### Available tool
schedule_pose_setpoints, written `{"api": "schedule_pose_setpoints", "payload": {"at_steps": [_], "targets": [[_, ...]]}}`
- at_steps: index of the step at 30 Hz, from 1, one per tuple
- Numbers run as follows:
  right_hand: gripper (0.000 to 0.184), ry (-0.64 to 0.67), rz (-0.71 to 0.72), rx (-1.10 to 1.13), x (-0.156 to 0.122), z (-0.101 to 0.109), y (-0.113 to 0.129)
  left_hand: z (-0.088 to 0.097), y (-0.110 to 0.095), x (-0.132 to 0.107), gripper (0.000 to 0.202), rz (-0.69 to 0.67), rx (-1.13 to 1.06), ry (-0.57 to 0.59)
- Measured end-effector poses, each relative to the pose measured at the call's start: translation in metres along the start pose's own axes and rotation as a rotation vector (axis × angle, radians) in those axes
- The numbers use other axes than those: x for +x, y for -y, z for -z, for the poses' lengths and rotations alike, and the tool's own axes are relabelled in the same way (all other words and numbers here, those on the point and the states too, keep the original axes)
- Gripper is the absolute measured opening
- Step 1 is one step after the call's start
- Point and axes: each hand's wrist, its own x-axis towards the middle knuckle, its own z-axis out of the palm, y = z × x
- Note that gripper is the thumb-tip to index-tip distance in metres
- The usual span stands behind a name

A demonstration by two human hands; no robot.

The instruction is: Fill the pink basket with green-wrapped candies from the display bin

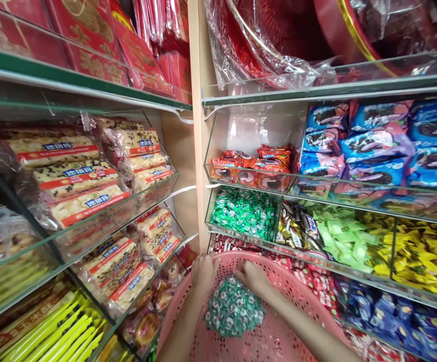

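A pink perforated plastic basket [290, 322] is below me, with a heap of green-and-clear wrapped candies [233, 309] inside. At the basket's far left rim, my left hand [204, 271] has its fingers closed over the edge. My right hand [251, 277] is inside the basket, over the far right side of the heap. Its fingers are curled downward by the candies, and whatever they hold is hidden. Beyond the basket, a glass-fronted bin holds similar green wrapped candies [243, 213].
Packaged rice-cake-like bars [79, 173] fill tilted shelves on the left. To the right are blue cookie packs [372, 143], light green candies [342, 231] and yellow candies [425, 256]. Glass shelf edges [316, 256] border the basket. Red packets [86, 40] sit above.
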Motion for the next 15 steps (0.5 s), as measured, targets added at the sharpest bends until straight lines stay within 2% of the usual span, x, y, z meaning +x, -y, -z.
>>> {"api": "schedule_pose_setpoints", "payload": {"at_steps": [4, 9, 13, 15], "targets": [[0.024, -0.091, 0.030, -0.103, -0.015, 0.026, 0.021, -0.003, 0.002, 0.001, 0.040, 0.002, -0.014, -0.005], [0.033, -0.198, 0.179, -0.056, -0.024, 0.084, 0.051, -0.004, 0.003, 0.001, 0.037, 0.002, -0.011, 0.000], [0.025, -0.336, 0.175, -0.116, -0.007, 0.130, 0.051, -0.002, 0.003, 0.000, 0.037, 0.020, 0.003, 0.007], [0.021, -0.325, 0.204, -0.185, 0.007, 0.143, 0.043, -0.003, 0.004, 0.000, 0.038, 0.018, -0.007, 0.002]]}}
